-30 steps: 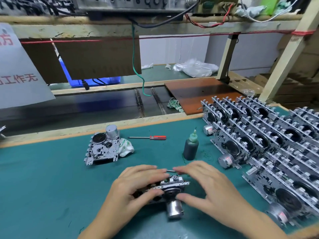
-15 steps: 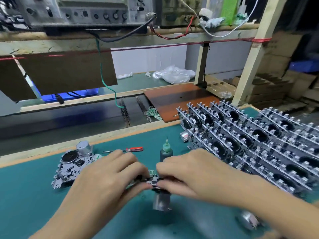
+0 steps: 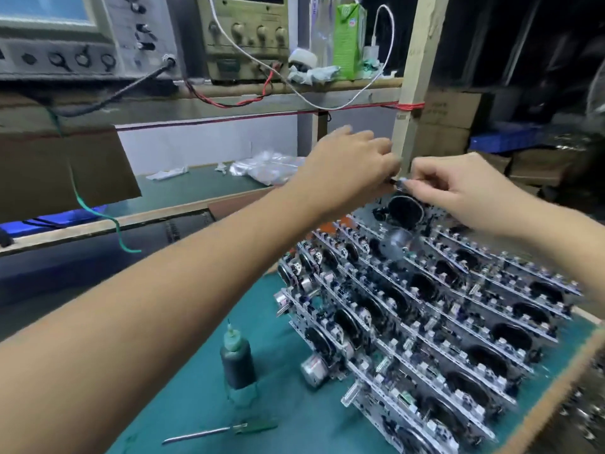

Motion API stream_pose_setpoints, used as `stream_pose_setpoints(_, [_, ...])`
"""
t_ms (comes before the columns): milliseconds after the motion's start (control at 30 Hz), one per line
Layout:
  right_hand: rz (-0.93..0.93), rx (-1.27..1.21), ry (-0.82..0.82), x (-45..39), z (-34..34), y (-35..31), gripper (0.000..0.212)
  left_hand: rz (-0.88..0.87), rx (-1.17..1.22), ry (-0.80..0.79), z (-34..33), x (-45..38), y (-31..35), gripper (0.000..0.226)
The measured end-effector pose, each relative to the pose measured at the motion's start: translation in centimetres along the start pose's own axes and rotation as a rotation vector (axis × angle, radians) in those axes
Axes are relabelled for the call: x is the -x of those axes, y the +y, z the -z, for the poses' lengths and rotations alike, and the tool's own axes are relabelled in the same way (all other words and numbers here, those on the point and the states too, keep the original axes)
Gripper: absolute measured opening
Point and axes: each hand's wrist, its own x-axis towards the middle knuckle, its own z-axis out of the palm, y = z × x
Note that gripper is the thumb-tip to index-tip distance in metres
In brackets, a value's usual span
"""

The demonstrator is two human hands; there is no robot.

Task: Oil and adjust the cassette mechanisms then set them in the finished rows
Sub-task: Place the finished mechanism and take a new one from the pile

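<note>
Both hands are stretched out over the far end of the finished rows (image 3: 425, 322), holding one cassette mechanism (image 3: 404, 213) between them. The left hand (image 3: 347, 168) reaches across from the left with its fingers curled onto the mechanism's upper left edge, and the right hand (image 3: 458, 185) pinches the upper right edge with curled fingers. The mechanism hangs tilted, its dark round wheel facing the camera and its silvery motor can at the lower side, just above the farthest row; motion blur hides whether it already touches the units below.

The rows fill the right part of the green worktop (image 3: 203, 388), the mechanisms standing on edge and leaning against one another in long diagonal lines from near right to far left. A few motor cans stick out at the left ends of the rows.

On the worktop to the left of the rows stands a small dark oil bottle (image 3: 237, 362) with a pale green nozzle, upright and well apart from the hands. Nearer the camera lies a screwdriver (image 3: 226, 430), its shaft pointing left.

Beyond the worktop runs a wooden shelf (image 3: 294, 106) carrying test instruments (image 3: 245, 37) with knobs, a green carton (image 3: 348, 37), and loose red and white wires. A wooden post (image 3: 414, 77) rises just behind the hands.
</note>
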Motion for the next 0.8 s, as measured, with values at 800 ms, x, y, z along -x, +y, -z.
stream_pose_setpoints(800, [-0.334,0.565,-0.263,-3.1,-12.1,15.0,0.019,0.429,0.526,-0.628,-17.6,-1.2,6.7,0.056])
